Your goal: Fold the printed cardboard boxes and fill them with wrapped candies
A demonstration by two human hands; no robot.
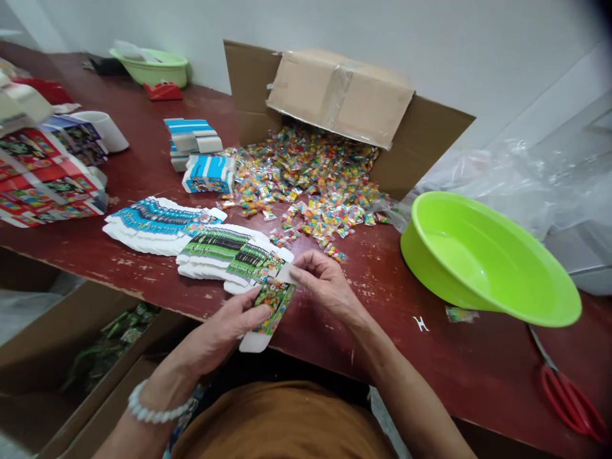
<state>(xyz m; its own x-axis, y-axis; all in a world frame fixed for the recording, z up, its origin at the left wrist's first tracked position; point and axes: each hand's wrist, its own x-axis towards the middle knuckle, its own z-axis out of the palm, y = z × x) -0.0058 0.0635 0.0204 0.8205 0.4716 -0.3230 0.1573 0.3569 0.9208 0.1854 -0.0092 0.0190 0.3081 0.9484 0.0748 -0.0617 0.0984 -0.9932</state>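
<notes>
A small green printed carton (275, 305) with white end flaps is held low over the table's front edge. My left hand (239, 317) grips its side, thumb across the printed face. At the upper end, the fingers of my right hand (324, 284) pinch a white flap. Just beyond lies a fanned row of flat green cartons (217, 248), with flat blue cartons (155, 223) fanned out to its left. Small clear packets of colourful candy (320, 185) spill from a cardboard box (344, 95) tipped on its side behind them.
A bright green basin (488, 261) stands at the right, with red-handled scissors (568, 395) near it. Bundled blue cartons (209, 173) and red cartons (48, 182) are at the left. An open cardboard box (52, 357) below the edge contains green cartons. A red tape dispenser (163, 92) sits farther back.
</notes>
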